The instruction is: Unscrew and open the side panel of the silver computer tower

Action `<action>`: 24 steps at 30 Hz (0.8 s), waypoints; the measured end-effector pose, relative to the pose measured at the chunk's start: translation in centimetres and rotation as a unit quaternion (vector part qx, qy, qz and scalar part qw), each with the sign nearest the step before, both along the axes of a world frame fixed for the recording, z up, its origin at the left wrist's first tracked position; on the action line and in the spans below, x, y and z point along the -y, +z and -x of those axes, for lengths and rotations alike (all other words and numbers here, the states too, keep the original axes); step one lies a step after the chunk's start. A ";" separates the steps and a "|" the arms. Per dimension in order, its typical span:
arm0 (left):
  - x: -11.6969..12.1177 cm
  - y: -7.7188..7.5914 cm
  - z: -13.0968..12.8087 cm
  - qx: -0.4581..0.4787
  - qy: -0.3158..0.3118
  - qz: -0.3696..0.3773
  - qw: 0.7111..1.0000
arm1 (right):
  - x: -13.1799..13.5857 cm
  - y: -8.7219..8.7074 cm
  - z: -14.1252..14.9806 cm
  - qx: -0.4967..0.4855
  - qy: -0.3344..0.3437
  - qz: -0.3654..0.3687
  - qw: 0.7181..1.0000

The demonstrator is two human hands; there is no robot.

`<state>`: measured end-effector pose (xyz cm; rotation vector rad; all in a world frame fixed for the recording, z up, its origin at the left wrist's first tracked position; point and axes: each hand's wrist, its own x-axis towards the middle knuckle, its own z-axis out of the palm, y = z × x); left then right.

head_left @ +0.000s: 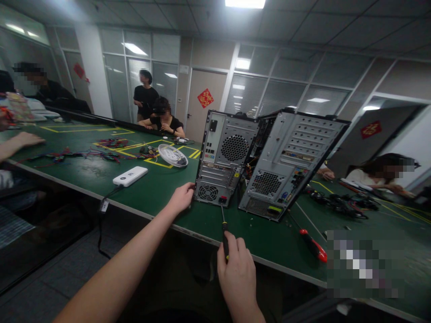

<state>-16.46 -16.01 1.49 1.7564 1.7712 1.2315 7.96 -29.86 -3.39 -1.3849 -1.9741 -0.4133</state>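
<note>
Two computer cases stand upright on the green table, rear panels facing me. My right hand grips a screwdriver with a dark handle and yellow bands. Its shaft points up to the bottom edge of the left computer case, close to the red switch by the power socket; whether the tip touches a screw is too small to tell. Against that case's lower left side rests my left hand, its fingertips partly hidden behind the edge. The right computer case is tilted at an angle close beside it.
A red and black screwdriver lies right of the cases, near black cables. Left are a white power bank, a clear round lid and wired circuit boards. Several people sit or stand around the table.
</note>
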 end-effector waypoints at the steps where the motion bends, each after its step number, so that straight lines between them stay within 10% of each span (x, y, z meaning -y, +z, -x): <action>1: 0.0 0.0 0.0 0.002 0.000 -0.002 1.000 | 0.0 0.1 0.1 -0.003 0.001 0.002 1.000; 15: -0.2 -0.4 0.2 0.019 -0.006 -0.002 1.000 | -0.2 0.0 0.0 -0.120 0.036 -0.009 0.992; 24: -0.3 -0.4 0.1 0.013 0.011 -0.017 1.000 | -0.3 0.0 -0.2 -0.033 0.008 -0.026 0.999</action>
